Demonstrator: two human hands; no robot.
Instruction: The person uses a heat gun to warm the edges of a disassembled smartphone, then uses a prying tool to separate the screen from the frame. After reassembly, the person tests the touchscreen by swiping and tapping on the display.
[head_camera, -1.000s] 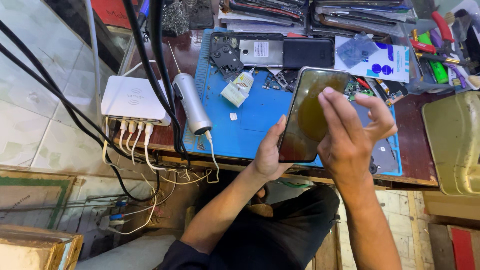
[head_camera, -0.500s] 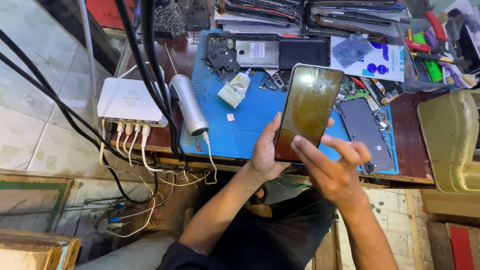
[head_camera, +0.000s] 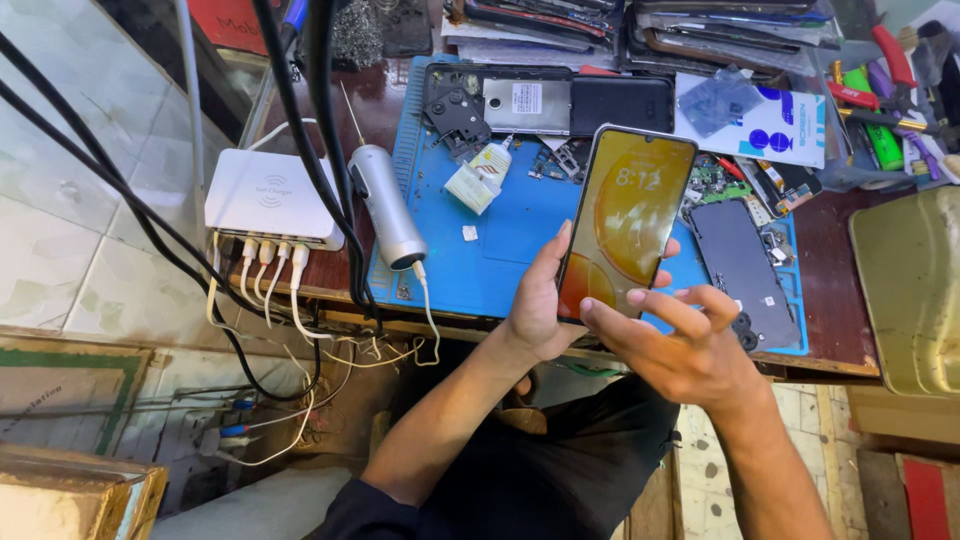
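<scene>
My left hand (head_camera: 538, 305) grips a smartphone (head_camera: 625, 215) by its lower edge and holds it upright over the blue work mat (head_camera: 500, 260). The screen is lit with an orange picture. My right hand (head_camera: 695, 345) hovers just below the phone's bottom edge, fingers spread, thumb and forefinger close to the screen but holding nothing.
On the mat lie an opened phone body (head_camera: 545, 100), a dark back cover (head_camera: 745, 265), a small white glue bottle (head_camera: 480, 180) and small parts. A silver cylindrical tool (head_camera: 385, 205) and a white multi-port charger (head_camera: 270, 195) sit to the left. Black cables (head_camera: 310, 120) hang over the bench. Tools are piled at the back right.
The phone's screen has lit up; it was dark before. My right hand has slid down from covering the screen to below the phone's bottom edge.
</scene>
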